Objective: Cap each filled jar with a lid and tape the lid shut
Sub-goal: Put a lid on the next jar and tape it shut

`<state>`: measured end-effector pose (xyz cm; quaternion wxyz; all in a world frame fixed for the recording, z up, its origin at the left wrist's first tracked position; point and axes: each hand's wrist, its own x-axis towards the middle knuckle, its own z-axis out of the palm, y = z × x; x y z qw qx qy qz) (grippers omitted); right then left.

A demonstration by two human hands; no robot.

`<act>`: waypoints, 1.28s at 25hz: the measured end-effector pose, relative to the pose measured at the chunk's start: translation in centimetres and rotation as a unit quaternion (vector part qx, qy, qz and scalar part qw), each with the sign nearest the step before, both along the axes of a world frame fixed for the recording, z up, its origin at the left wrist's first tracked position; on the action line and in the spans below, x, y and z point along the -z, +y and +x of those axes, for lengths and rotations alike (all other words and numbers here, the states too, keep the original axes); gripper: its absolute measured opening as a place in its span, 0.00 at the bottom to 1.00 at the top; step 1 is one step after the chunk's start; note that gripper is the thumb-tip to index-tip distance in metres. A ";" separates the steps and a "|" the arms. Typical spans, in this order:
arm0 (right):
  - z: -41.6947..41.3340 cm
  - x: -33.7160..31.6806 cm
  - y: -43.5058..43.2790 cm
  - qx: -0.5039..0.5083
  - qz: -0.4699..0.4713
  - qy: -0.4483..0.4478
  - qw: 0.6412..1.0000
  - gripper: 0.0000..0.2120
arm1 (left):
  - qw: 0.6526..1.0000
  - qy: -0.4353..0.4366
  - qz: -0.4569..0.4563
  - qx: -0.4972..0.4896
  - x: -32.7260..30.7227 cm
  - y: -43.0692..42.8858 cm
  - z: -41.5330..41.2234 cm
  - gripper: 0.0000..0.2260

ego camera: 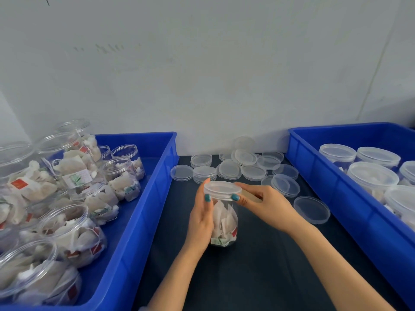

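Although the left hand [201, 212] covers the near-left side of the jar [232, 230], its fingers pass round behind the clear wall and are mostly hidden; only one fingertip shows above the far rim of the lid [222, 188]. Under the fingers of the right hand [265, 205] a tan strip [252, 196] peeks out, too covered to tell what it is. Both forearms come up from the bottom edge, where they are cut off, and angle inward to meet at the jar.

With the palm turned inward against the jar's side, the left hand wraps it, thumb tip on the lid's near rim. From the right, the other hand pinches the lid's edge between thumb and forefinger, wrist level. Set on the jar's mouth, the lid looks level; whether it is fully seated cannot be told. Holding white paper sachets [221, 218], the jar stands upright on the dark table [258, 265], near its middle.

Behind the jar, loose lids [229, 169] lie singly and in low stacks, some leaning on the pale wall [202, 86]. To the left, a blue bin [146, 209] holds filled open jars [71, 223], partly cut off. To the right, another blue bin [336, 187] holds capped jars [370, 176], their contents blurred.
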<state>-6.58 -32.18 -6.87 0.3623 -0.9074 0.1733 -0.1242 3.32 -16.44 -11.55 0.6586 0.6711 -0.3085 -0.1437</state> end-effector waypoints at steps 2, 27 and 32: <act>-0.1 -0.4 0.4 -0.005 -0.027 0.008 1.000 0.38 | 0.999 -0.034 0.022 0.010 0.3 0.1 0.1 0.38; -0.8 -0.6 -1.7 -0.156 0.102 0.015 0.982 0.24 | 0.896 0.344 -0.101 0.261 0.0 2.0 0.5 0.41; -1.8 -0.5 -1.7 -0.125 0.081 -0.018 0.989 0.19 | 0.981 0.141 -0.039 0.126 -0.4 2.2 0.9 0.38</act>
